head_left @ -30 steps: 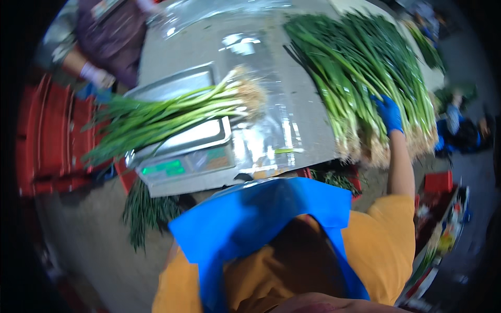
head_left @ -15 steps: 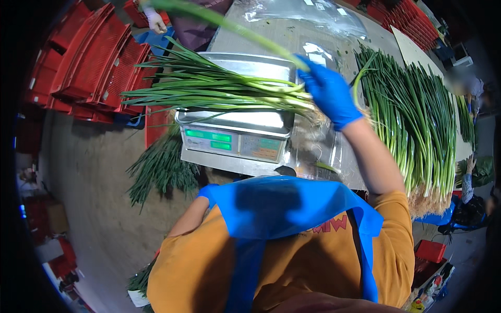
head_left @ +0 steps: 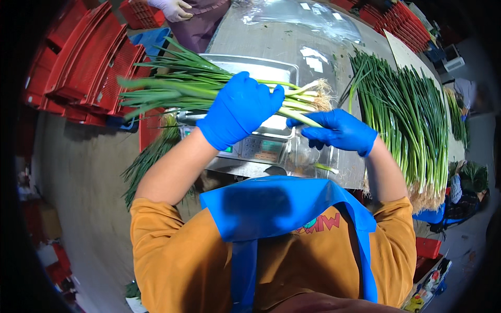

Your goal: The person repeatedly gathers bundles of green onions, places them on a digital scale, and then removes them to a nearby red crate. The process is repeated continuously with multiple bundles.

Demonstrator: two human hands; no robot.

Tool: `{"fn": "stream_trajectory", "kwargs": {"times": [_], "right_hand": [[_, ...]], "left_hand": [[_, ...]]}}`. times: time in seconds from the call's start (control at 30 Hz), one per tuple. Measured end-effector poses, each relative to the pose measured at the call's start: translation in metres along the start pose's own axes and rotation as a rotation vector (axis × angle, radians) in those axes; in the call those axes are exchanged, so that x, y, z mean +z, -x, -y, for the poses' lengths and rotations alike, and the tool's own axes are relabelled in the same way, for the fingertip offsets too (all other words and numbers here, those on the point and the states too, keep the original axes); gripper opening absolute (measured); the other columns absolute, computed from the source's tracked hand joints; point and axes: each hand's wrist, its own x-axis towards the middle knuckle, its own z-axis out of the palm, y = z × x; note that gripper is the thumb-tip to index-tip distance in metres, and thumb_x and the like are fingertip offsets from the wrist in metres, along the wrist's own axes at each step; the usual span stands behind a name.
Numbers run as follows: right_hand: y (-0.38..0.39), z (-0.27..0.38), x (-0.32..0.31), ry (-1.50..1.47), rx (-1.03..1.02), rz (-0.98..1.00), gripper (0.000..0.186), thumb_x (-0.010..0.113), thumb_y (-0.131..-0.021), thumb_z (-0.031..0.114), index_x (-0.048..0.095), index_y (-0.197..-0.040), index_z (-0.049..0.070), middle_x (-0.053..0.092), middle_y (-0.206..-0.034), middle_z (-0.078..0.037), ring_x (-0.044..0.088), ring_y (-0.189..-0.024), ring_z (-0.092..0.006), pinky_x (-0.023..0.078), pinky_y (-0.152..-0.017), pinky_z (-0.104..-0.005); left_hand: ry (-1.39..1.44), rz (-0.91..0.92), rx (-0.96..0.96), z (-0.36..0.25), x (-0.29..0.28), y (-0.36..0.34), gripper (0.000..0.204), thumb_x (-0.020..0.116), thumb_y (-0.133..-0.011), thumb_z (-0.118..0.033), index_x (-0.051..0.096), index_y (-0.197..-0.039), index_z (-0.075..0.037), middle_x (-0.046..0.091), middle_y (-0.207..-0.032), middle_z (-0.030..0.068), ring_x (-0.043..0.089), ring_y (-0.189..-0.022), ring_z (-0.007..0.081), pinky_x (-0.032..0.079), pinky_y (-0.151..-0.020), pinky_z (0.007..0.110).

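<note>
A bunch of spring onions (head_left: 177, 89) lies across the steel pan of a weighing scale (head_left: 259, 146), leaves to the left and pale rooted ends to the right. My left hand (head_left: 242, 107), in a blue glove, is closed over the bunch above the pan, with the stalks passing beneath its fingers. My right hand (head_left: 339, 129), gloved too, pinches the pale lower end of one thicker spring onion (head_left: 298, 116) at the bunch's near side. That stalk's root end is hidden by the right fingers. The left hand covers part of the scale's display.
More spring onions (head_left: 402, 120) are piled at the right of the table (head_left: 237, 36), roots toward me. Stacked red crates (head_left: 86, 68) stand at the left. Plastic film (head_left: 302, 21) lies at the far side, near a co-worker's gloved hand (head_left: 175, 9). Another bundle (head_left: 156, 161) sits below the scale's left.
My left hand has come up from beside my body onto the bunch. My right hand has lowered the single spring onion from above the scale to the bunch's near side.
</note>
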Motion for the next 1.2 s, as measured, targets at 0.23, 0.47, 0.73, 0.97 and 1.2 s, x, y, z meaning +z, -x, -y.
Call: {"fn": "stream_trajectory", "kwargs": {"times": [0.23,0.47,0.73,0.97,1.2], "right_hand": [[0.036,-0.122,0.000,0.067,-0.070,-0.177,0.040,0.076,-0.078,0.029,0.068,-0.114,0.014,0.069,-0.098,-0.008,0.063,-0.086,-0.0176,0.049,-0.082,-0.0314],[0.059,-0.193,-0.002,0.304,0.039,-0.578,0.042,0.062,-0.088,0.040,0.065,-0.119,0.012,0.067,-0.086,-0.020,0.068,-0.073,-0.0291,0.053,-0.067,-0.0362],[0.036,-0.240,0.023,0.426,0.177,-0.658,0.034,0.060,-0.089,0.042,0.072,-0.104,0.014,0.067,-0.080,-0.018,0.066,-0.069,-0.0318,0.052,-0.063,-0.0369],[0.042,-0.274,0.034,0.320,0.106,-0.746,0.031,0.061,-0.090,0.035,0.071,-0.103,0.008,0.068,-0.082,-0.018,0.068,-0.071,-0.0271,0.051,-0.063,-0.0340],[0.037,-0.292,0.042,0.389,0.109,-0.704,0.030,0.061,-0.090,0.034,0.072,-0.101,0.008,0.069,-0.089,-0.018,0.069,-0.079,-0.0284,0.053,-0.070,-0.0343]], "left_hand": [[-0.105,0.029,0.201,0.044,0.001,-0.014,0.028,0.060,-0.076,-0.012,0.060,-0.104,-0.012,0.054,-0.069,0.0035,0.055,-0.066,0.0225,0.044,-0.067,0.037],[-0.138,-0.094,-0.015,0.094,0.015,0.023,0.027,0.064,-0.075,-0.012,0.063,-0.102,-0.013,0.056,-0.072,0.0064,0.056,-0.070,0.0267,0.043,-0.063,0.040],[0.024,0.207,-0.113,0.069,0.091,0.041,0.055,0.058,-0.085,-0.046,0.051,-0.132,-0.017,0.057,-0.088,0.0134,0.055,-0.085,0.0310,0.041,-0.083,0.044],[-0.037,0.100,-0.197,0.078,0.073,0.055,0.070,0.055,-0.084,-0.055,0.042,-0.141,-0.015,0.053,-0.093,0.0134,0.049,-0.089,0.0303,0.040,-0.084,0.040],[-0.077,-0.161,-0.194,0.110,0.002,0.036,0.080,0.060,-0.080,-0.058,0.038,-0.142,-0.012,0.052,-0.119,0.0173,0.049,-0.109,0.0338,0.039,-0.094,0.044]]}}
